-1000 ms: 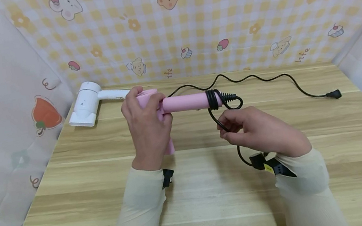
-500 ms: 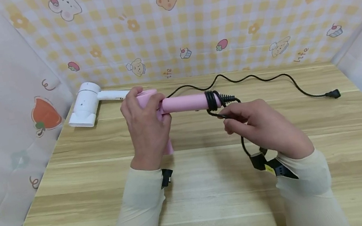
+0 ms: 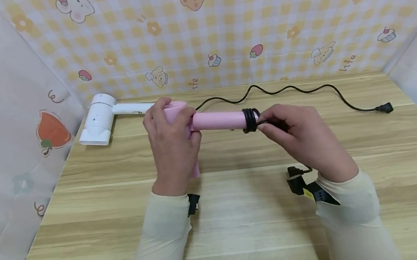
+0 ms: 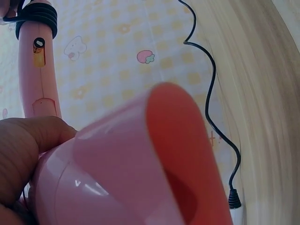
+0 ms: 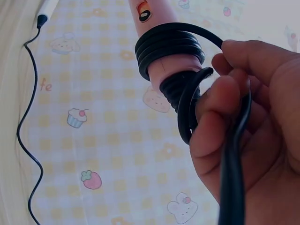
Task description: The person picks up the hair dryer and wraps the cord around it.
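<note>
My left hand (image 3: 171,143) grips a pink hair dryer (image 3: 219,120) by its head, holding it above the table with the handle toward the right. In the left wrist view the dryer's flattened nozzle (image 4: 122,164) fills the lower middle. Black cord (image 3: 250,120) is wound in several turns round the handle's end. My right hand (image 3: 302,137) pinches that cord between thumb and fingers, close to the turns. In the right wrist view the cord's ribbed sleeve (image 5: 176,86) leaves the handle end in a loop, and a free length (image 5: 233,164) runs through the palm.
A white hair dryer (image 3: 97,121) lies at the back left of the wooden table (image 3: 234,236). Its black cord (image 3: 296,87) snakes along the back edge to a plug (image 3: 385,108) at the right. A yellow checked cloth (image 3: 233,29) backs the table.
My right hand has moved up toward the handle end, carrying the cord from below the handle to beside the turns. The pink dryer has shifted slightly right, its handle end dipping a little.
</note>
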{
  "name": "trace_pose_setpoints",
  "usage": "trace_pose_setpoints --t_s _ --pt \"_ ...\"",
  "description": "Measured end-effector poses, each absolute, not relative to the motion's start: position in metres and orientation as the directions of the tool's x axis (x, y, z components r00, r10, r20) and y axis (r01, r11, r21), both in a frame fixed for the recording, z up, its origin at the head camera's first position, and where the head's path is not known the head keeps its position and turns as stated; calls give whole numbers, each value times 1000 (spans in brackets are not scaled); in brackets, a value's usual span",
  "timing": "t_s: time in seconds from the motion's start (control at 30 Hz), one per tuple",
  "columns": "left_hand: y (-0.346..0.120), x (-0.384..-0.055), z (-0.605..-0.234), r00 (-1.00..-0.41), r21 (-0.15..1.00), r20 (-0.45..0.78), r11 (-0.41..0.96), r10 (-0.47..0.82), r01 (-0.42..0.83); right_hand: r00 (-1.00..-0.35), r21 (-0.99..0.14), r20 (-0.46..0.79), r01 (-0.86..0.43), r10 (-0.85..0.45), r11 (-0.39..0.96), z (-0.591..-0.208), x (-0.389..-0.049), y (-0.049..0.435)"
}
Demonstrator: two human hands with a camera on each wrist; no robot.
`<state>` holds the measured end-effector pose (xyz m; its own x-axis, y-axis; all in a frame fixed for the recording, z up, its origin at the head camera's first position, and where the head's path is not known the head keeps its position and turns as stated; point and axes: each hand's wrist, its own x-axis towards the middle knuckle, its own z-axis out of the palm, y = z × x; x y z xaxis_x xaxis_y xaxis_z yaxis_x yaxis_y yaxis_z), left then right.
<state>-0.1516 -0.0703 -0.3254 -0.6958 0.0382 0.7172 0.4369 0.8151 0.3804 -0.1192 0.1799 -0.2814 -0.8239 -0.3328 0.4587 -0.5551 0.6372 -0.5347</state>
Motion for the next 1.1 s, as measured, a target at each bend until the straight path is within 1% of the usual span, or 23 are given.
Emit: trace_pose_setpoints --t_s 0.13,0.23,0.47,0.57,0.73,0.9,0.97,1.1 --pt "-70 -152 -324 -682 358 728 814 63 458 -819 -536 485 -555 -306 636 -283 -121 179" --pt "-69 -151 -324 -674 339 734 810 90 478 -829 -558 489 -535 -269 635 -283 -121 179" --pt "-69 -150 -322 -661 313 742 813 114 491 -885 -588 448 -400 -129 702 -280 -120 179" --pt "-69 -150 -321 -658 312 744 813 113 492 -900 -603 425 -360 -95 712 -279 -120 178" --pt "-70 -150 -321 -647 306 752 806 122 507 -886 -613 450 -399 -114 682 -281 -123 179" --pt "-70 -151 -320 -610 269 775 788 163 553 -858 -607 498 -451 -129 655 -283 -125 182" --pt "-70 -152 -320 -590 248 785 778 188 577 -856 -605 501 -451 -128 656 -283 -126 183" --pt "-70 -153 -319 -563 222 798 764 215 606 -875 -623 471 -419 -111 661 -282 -126 186"
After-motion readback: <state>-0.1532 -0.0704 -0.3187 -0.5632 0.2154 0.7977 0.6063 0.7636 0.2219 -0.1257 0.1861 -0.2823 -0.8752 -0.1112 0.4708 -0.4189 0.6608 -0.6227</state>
